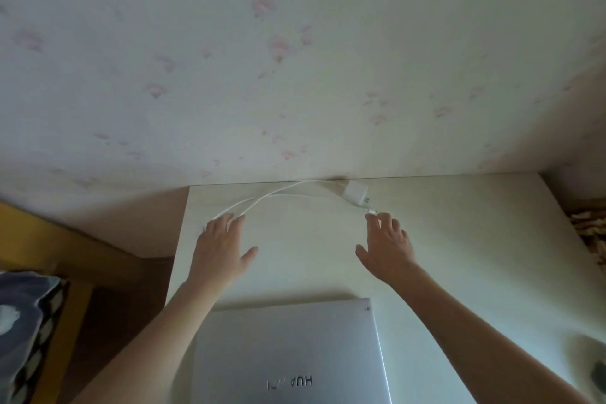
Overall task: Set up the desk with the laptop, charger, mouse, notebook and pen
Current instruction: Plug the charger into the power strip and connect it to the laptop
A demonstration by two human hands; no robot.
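Note:
A silver laptop [288,354] lies shut on the pale desk [459,256], close to me. At the back of the desk, by the wall, lies a white charger block [355,192] with its white cable [278,195] looped to the left. My left hand [223,249] lies flat with fingers spread, fingertips at the cable's left loop. My right hand [387,246] reaches forward, fingers apart, with its fingertips at the cable's plug end just below the charger block. Neither hand is closed around anything.
A flowered wall [295,59] rises straight behind the desk. Left of the desk are a wooden bed frame [65,256] and a patterned pillow [26,331]. A dark object [598,374] shows at the right edge, and something wood-coloured [590,229] lies beyond the desk's right side.

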